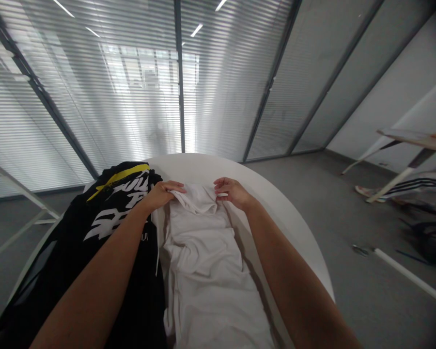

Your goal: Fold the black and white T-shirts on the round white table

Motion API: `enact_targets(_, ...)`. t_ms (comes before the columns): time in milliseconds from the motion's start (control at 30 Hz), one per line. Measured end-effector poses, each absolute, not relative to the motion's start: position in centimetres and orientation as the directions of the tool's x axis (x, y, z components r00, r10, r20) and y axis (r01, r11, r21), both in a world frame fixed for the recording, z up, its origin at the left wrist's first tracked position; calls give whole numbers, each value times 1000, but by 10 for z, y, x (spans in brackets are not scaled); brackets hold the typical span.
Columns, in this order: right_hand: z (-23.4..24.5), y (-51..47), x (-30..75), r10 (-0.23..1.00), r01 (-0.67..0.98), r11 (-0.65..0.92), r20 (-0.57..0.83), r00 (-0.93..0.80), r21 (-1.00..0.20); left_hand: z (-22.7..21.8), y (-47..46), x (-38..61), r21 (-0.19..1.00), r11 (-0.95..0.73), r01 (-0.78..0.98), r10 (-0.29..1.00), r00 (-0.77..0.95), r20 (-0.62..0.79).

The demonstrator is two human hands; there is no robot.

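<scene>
From our head view, our left hand (162, 195) and right hand (232, 192) are closed in a pinch on the folded top edge of a creased white cloth garment (203, 266), which lies between and below them on a round white table (210, 165). A black garment with white and yellow print (69, 257) lies just left of our left hand.

Rumpled white garment (203, 286), laid lengthwise, its far end folded over
</scene>
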State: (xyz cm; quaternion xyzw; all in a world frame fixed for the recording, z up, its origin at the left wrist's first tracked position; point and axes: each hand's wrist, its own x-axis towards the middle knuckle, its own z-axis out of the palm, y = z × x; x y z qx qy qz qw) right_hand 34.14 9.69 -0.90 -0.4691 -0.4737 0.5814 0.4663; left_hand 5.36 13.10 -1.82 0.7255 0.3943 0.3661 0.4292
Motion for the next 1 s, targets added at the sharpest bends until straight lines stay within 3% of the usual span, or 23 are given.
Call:
enact_targets(267,5,93,325,901,180,-433,-421,102,-883,-13,127,54,914,-293,282,897,413,160)
enact_targets(433,4,90,320,924,302,-377,-376,61,-876,-13,127,54,909,-308,279,893,415,175)
enact_targets(700,-8,98,328,950,-84,-311,-310,-26,-947,-14,127,53,907,-304,289,892,420,165)
enact_targets(833,-8,96,329,943,-120,-333,-333,-23,-935,-17,129,52,910,-301,286,886,437,155)
enact_targets(1000,-2,89,330,919,-33,-331,-314,-238,-943,-21,133,51,885,-340,318,865,475,161)
